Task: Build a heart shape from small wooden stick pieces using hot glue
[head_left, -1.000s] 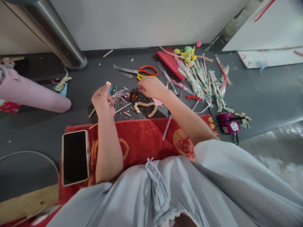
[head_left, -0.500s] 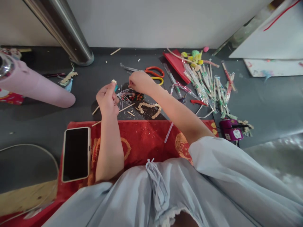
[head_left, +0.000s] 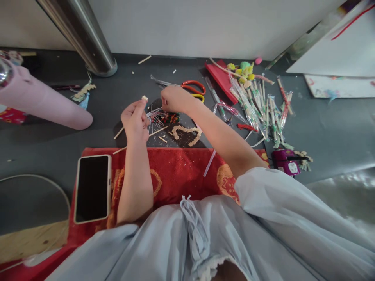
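My left hand (head_left: 135,120) is raised over the dark floor, its fingertips pinching a small cream bead (head_left: 144,98). Just right of it lies a bundle of thin white wires (head_left: 155,117) with red and green beads. My right hand (head_left: 175,99) hovers above that bundle, fingers curled, close to the scissors; whether it holds anything is hidden. A heart shape made of cream beads (head_left: 186,133) lies on the floor below my right wrist. Thin wooden sticks (head_left: 158,132) lie around it.
Orange-handled scissors (head_left: 191,86) lie behind my right hand. Several wrapped sticks and pom-poms (head_left: 258,101) are piled at right, with a purple glue gun (head_left: 285,162). A phone (head_left: 92,187) rests on the red towel (head_left: 178,171). A pink tube (head_left: 43,105) and a steel post (head_left: 88,43) stand at left.
My right hand has moved left from the heart shape to above the wire bundle. My left hand lifted the bead slightly. The view shifted a little.
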### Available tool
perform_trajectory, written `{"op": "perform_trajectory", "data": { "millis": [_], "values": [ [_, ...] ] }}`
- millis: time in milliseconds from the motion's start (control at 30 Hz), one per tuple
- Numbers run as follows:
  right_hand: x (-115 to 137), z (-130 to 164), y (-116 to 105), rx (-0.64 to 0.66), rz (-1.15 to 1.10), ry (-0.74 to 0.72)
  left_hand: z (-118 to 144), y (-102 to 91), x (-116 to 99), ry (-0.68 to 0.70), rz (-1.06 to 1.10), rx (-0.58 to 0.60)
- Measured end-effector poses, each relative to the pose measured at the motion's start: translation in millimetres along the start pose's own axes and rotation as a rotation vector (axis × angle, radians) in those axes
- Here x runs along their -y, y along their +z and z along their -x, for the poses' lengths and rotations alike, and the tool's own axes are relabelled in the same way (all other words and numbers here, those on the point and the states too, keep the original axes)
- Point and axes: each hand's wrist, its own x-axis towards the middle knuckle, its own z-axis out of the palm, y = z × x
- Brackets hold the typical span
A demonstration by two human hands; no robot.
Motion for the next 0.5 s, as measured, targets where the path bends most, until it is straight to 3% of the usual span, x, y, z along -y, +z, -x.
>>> {"op": "perform_trajectory", "data": {
  "millis": [133,300,500],
  "values": [
    [-11,19,-7,-0.096,-0.163,-0.003,2,3.6,-1,-0.002,0.025,-0.014],
    [-23,49,-3,-0.224,-0.545,0.009,5,6.8,-2,-0.048,0.008,0.012],
    [-20,81,-1,-0.341,-0.819,0.048,11,10.6,-3,-0.109,-0.019,0.192]
  ]
}}
